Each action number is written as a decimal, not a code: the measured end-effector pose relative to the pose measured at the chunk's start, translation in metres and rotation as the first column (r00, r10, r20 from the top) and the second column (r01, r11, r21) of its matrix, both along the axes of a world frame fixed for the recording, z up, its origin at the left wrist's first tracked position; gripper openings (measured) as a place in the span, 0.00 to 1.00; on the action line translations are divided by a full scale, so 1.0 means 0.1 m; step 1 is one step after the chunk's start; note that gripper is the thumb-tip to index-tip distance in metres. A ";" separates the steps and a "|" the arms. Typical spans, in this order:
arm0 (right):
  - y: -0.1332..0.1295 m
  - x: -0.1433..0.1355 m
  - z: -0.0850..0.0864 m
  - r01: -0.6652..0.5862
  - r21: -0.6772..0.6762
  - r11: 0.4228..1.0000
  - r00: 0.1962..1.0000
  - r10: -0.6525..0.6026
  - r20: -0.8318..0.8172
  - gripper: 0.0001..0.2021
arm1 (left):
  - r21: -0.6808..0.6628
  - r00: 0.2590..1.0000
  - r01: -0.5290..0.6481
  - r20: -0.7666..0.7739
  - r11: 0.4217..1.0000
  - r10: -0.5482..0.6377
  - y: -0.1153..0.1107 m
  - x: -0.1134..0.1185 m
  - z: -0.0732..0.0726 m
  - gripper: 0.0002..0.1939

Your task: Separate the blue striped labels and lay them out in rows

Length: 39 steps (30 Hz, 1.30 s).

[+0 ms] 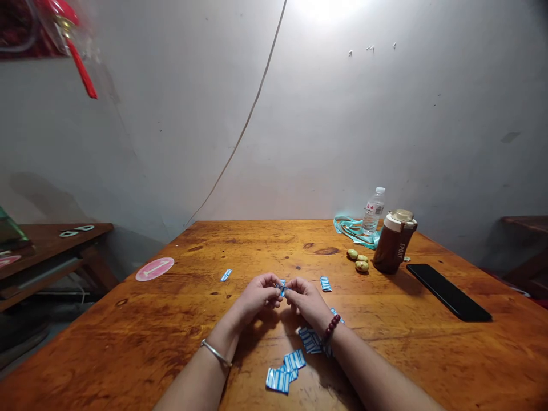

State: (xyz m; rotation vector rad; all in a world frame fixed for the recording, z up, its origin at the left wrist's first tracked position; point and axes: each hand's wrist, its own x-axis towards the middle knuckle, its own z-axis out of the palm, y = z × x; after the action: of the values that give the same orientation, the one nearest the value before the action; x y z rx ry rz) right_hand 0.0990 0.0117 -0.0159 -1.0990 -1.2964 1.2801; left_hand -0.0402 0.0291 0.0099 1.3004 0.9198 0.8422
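Note:
Between my two hands, over the middle of the wooden table (171,319), is a small blue-and-white striped packet (282,290). My left hand (260,292) pinches its left side with thumb and forefinger. The fingertips of my right hand (305,298) close on its right side. Similar striped packets (278,379) lie in a loose overlapping group near the front, and more packets (310,340) sit partly hidden under my right wrist. A single striped strip (226,275) rests to the left of my hands. Another striped piece (326,283) lies to their right.
At the right stand a brown sport bottle (389,245) and a clear water bottle (374,211) beside a turquoise ribbon (353,230). Several small yellowish potato-like items (362,263) lie before them, and a black phone (448,292) near the right edge. A pink round sticker (154,269) marks the left edge.

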 end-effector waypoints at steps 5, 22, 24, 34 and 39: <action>-0.02 0.00 0.07 -0.058 -0.047 0.997 0.976 0.047 -0.211 0.09 | -0.112 0.990 -0.028 0.136 0.993 0.044 0.02 0.00 -0.07 0.10; -0.08 -0.07 0.12 0.133 -0.135 0.982 0.822 -0.185 -0.539 0.13 | -0.161 0.928 -0.043 0.360 0.986 0.100 -0.12 0.23 -0.07 0.07; -0.09 -0.10 0.11 0.111 -0.166 0.980 0.795 -0.188 -0.577 0.14 | -0.180 0.914 -0.089 0.375 0.980 0.152 -0.15 0.31 -0.09 0.06; -0.02 0.01 0.05 0.264 0.204 0.943 0.963 -0.270 0.000 0.09 | 0.045 0.981 -0.186 0.072 0.982 0.182 -0.09 0.28 -0.09 0.07; -0.01 0.17 0.10 0.054 0.473 0.879 0.905 -0.243 0.348 0.09 | 0.290 0.982 -0.005 -0.181 0.957 0.060 -0.08 0.19 -0.06 0.07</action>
State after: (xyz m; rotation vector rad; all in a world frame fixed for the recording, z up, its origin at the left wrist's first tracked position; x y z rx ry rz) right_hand 0.1156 0.0111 -0.0056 -1.1216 -1.6706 0.5930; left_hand -0.0212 0.0206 0.0035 1.6445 0.9949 0.9151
